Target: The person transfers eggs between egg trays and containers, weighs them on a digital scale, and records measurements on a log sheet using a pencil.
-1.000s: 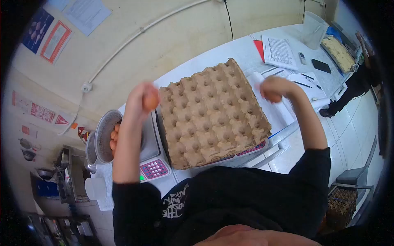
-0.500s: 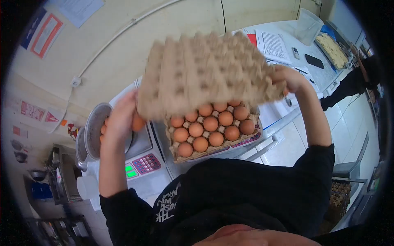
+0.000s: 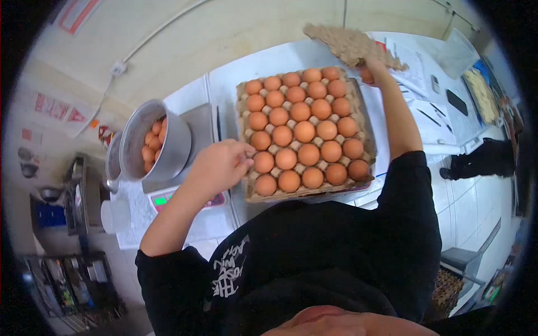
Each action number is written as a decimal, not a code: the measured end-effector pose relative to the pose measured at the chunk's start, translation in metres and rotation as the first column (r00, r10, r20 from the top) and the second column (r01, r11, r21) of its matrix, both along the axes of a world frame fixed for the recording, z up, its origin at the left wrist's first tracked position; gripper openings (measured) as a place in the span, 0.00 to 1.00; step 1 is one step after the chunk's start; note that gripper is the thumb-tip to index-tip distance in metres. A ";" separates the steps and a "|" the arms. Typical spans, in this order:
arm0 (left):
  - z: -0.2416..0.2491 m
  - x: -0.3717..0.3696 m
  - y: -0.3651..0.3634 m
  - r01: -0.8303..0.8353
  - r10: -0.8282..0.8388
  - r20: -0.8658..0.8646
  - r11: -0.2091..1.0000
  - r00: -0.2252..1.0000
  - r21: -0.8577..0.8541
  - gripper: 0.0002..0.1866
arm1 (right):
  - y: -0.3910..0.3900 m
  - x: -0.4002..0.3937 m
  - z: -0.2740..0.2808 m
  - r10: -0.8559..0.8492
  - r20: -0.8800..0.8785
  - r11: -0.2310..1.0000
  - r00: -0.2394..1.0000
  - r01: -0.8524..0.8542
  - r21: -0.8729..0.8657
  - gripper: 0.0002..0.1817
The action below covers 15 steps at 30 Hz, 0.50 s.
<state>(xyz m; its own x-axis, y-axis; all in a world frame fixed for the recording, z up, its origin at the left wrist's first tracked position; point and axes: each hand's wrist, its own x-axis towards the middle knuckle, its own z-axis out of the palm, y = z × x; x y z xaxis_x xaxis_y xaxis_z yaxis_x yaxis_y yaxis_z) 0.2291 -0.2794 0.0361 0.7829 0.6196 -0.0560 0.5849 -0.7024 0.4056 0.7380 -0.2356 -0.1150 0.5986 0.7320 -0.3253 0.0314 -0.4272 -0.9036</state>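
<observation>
A full carton egg tray (image 3: 250, 195) lies on the table in front of me, with rows of brown eggs (image 3: 304, 131). My left hand (image 3: 225, 162) is at the tray's left edge, its fingers curled in beside an egg; whether they grip the rim or anything else is hidden. At the far right, my right hand (image 3: 374, 71) grips an empty egg tray (image 3: 350, 46), tilted and blurred by motion. On the scale (image 3: 203, 131) to the left stands a metal pot (image 3: 178, 148) with several brown eggs (image 3: 152, 147) inside.
A second metal pot (image 3: 112, 162) and a white container (image 3: 115, 217) stand at the left. Papers (image 3: 428, 123), pens, a black phone (image 3: 457, 102) and a clear plastic tub (image 3: 457, 53) occupy the right. Another person's dark-clothed leg (image 3: 482, 166) shows beyond.
The empty tray has swung from above the eggs to the far right in my right hand, uncovering the full tray. My left hand has let go of it and moved to the full tray's left edge.
</observation>
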 end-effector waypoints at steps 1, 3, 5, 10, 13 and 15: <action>0.000 -0.004 -0.006 0.035 -0.034 -0.105 0.999 0.994 0.010 0.16 | -0.007 -0.009 0.012 -0.006 0.123 1.000 0.992 0.007 -0.003 0.24; -0.009 -0.014 -0.017 0.104 -0.100 -0.085 0.994 0.991 0.045 0.20 | -0.023 -0.040 0.056 0.201 0.535 0.960 0.821 -0.056 -0.275 0.25; -0.012 -0.017 -0.030 0.176 -0.171 -0.101 0.983 0.980 0.048 0.24 | -0.048 -0.091 0.099 0.472 0.700 0.875 0.535 -0.186 -0.447 0.23; -0.037 -0.024 -0.049 0.303 -0.288 -0.114 0.941 0.951 0.148 0.30 | -0.145 -0.286 0.154 0.787 0.599 0.552 0.149 -0.603 -0.576 0.11; -0.043 -0.020 -0.062 0.180 -0.163 -0.109 0.967 0.981 0.177 0.28 | -0.168 -0.337 0.138 0.791 0.612 0.518 -0.004 -0.527 -0.674 0.12; -0.046 -0.018 -0.059 0.174 -0.161 -0.085 0.970 0.983 0.170 0.24 | -0.168 -0.353 0.128 0.739 0.662 0.508 -0.123 -0.543 -0.668 0.13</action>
